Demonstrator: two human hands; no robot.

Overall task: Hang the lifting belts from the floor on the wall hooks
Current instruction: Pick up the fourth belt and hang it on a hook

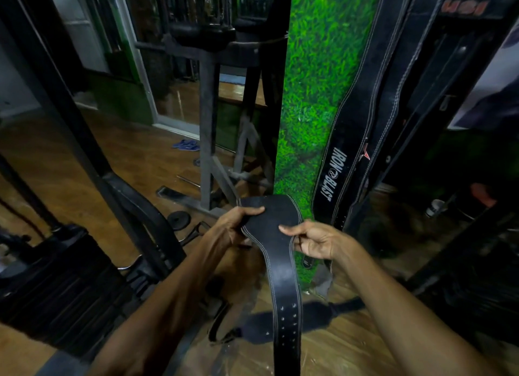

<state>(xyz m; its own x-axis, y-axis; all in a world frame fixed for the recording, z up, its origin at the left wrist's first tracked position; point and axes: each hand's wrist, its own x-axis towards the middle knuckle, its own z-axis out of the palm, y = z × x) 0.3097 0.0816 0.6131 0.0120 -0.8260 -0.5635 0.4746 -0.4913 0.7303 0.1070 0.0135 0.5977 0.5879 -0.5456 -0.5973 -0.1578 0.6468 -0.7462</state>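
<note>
A black leather lifting belt (276,235) with white stitching hangs between my hands, its holed strap end dropping toward the floor. My left hand (237,221) grips the wide part on its left edge, thumb on top. My right hand (311,239) pinches the right edge. Another black belt (280,323) lies on the wooden floor below. Several belts hang on the wall to the right, one marked IRON BLAST (334,176). The hooks themselves are out of sight.
A green grass-pattern wall panel (317,94) stands straight ahead. A black machine frame (207,139) is behind it at centre, and a weight stack (64,274) sits at lower left. A small weight plate (179,219) and blue sandals (186,144) lie on the floor.
</note>
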